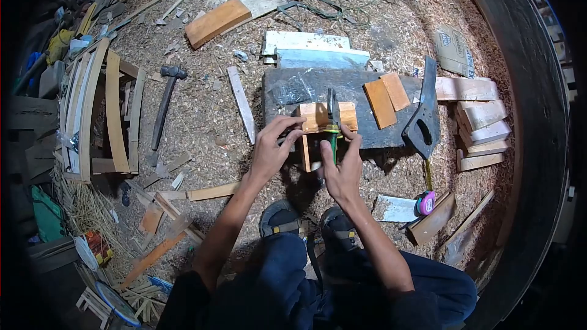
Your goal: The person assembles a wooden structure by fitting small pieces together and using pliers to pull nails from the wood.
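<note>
On the low dark bench (287,88), at its near edge, is a small wooden assembly (313,113) with a thin piece jutting toward me. My left hand (272,150) has thumb and fingertips closed at its left side, touching the wood. Fingers of my right hand (344,168) curl around the green handle of a tool (333,140), yellow near its top. A dark metal bar runs from it over the wood; whether it is a clamp or a chisel I cannot make out. Part of the assembly is hidden by my hands.
A handsaw (422,119) and two small boards (380,102) lie at the bench's right. A hammer (166,101) rests on the shavings at left, near a slatted wooden frame (110,110). Stacked wood blocks (484,125) and a pink tape measure (426,203) are at right.
</note>
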Demonstrator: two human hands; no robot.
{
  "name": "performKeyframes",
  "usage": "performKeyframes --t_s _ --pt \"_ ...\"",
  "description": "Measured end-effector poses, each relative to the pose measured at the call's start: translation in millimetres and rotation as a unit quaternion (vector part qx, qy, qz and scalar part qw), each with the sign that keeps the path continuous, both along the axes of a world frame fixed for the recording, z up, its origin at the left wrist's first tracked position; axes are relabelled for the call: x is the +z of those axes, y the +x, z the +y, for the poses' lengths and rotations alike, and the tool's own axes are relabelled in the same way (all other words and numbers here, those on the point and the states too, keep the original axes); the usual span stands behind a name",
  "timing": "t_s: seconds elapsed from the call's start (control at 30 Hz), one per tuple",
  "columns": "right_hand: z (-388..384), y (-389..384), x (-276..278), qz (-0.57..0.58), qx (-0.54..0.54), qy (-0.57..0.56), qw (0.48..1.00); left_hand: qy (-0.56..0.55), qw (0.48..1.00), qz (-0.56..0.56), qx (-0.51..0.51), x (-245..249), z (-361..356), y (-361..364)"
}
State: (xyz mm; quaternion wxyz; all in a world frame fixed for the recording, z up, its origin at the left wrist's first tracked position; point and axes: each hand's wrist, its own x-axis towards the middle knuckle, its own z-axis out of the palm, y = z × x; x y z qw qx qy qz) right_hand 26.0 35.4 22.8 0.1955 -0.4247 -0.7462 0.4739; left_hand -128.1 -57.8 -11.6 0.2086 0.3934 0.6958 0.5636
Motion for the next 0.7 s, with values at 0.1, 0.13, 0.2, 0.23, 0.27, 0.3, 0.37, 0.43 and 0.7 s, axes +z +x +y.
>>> performKeyframes --t_s 0.1,0.13,0.2,0.23,0.27,0.3,0.37,0.43,0.7 --pt "-2.2 -1.3 5.0 -0.011 0.015 0.046 0.999 -0.016 1.000 0.018 0.014 -1.7 -1.7 -6.1" --pt "-4.1 -0.7 4.4 -0.010 0.014 0.044 0.999 -0.017 1.000 0.019 0.013 -2.2 -0.7 -9.0" --pt "-8.1 2.0 3.0 0.010 0.022 0.031 0.999 -0.027 0.993 0.111 -0.001 -1.1 3.5 -15.9" --pt "-7.8 3.9 0.3 0.007 0.031 0.011 0.999 -0.033 0.996 0.069 -0.041 -0.8 3.7 -20.5" --pt "-7.2 5.1 0.8 0.007 0.031 0.011 0.999 -0.033 0.996 0.069 -0.042 -1.7 4.9 -22.6" --pt "-6.6 6.0 1.6 -0.006 0.050 0.031 0.998 -0.035 0.995 0.077 -0.054 -3.1 6.1 -24.1" --pt "-5.8 6.7 2.4 -0.017 0.077 0.060 0.995 -0.036 0.993 0.086 -0.066 -2.7 6.4 -26.7" --pt "-1.4 7.2 -1.2 -0.011 0.099 0.126 0.987 -0.052 0.991 0.080 -0.089 0.3 5.4 -28.5" --pt "-3.0 3.2 10.9 0.006 0.139 0.196 0.971 -0.039 0.995 0.018 -0.094 -17.3 7.2 -31.2"
